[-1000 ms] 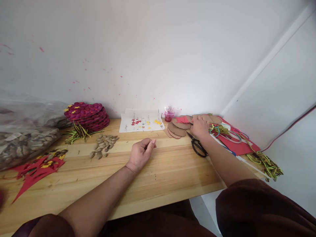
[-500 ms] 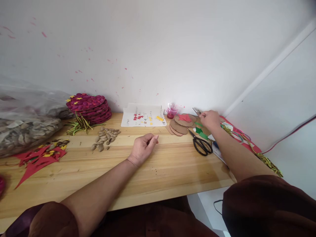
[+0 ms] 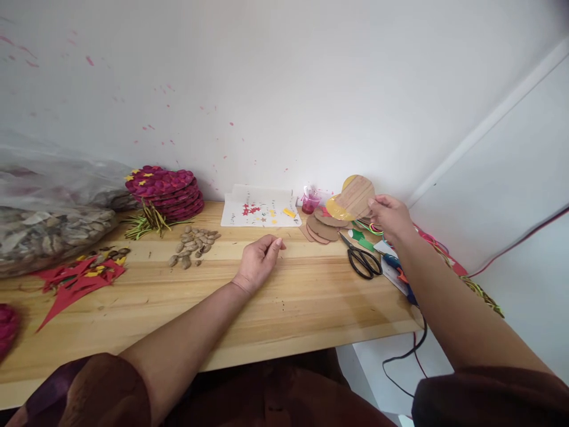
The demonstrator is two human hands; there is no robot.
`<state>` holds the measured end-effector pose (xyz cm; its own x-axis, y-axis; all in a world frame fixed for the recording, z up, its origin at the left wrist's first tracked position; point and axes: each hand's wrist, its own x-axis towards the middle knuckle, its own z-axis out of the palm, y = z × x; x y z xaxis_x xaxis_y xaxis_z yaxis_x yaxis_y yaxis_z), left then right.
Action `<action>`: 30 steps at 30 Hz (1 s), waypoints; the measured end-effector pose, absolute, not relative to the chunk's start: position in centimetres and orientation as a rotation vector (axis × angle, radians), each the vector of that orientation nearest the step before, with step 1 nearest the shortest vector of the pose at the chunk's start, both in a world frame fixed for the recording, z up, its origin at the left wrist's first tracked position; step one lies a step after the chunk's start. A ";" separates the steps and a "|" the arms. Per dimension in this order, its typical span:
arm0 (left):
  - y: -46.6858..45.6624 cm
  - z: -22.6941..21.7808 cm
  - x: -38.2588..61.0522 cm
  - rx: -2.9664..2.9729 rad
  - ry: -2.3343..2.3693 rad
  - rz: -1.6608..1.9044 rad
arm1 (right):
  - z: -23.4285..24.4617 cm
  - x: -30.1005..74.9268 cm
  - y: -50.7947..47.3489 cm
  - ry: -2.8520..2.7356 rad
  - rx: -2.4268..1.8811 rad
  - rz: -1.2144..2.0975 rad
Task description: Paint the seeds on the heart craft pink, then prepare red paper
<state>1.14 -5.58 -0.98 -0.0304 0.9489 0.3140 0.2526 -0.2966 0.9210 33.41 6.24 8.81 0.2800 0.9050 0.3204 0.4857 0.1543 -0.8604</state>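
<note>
Now right hand (image 3: pixel 391 216) is clamped on a cardboard disc (image 3: pixel 355 197), newly raised above the scissors (image 3: pixel 364 263); left hand (image 3: pixel 260 261), left of scissors, lies half-curled w/ nothing in it.

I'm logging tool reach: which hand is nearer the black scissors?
Right. The right hand is raised just behind the scissors, holding a cardboard disc; the left hand rests on the table farther to their left.

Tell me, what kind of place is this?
A craft corner, most likely. On the wooden bench lie scissors, red paper scraps and a pile of cardboard discs, and the right hand holds up another disc.
</note>
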 end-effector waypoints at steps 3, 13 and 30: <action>-5.5 -1.0 1.2 1.500 1.255 1.407 | 8.1 31.1 2.9 -1.407 -1.339 0.696; -5.3 -1.1 1.0 1.501 1.142 1.398 | 2.9 21.9 -4.1 -1.489 -1.135 1.136; -4.0 -1.4 -0.6 1.480 1.305 1.538 | 0.4 19.1 -4.4 -1.660 -1.063 0.708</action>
<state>-0.61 -4.05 -1.43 -0.1712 0.9232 0.3440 0.1892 -0.3118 0.9311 19.07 -4.36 0.40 -0.1136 0.8962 0.4288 0.3105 0.4420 -0.8416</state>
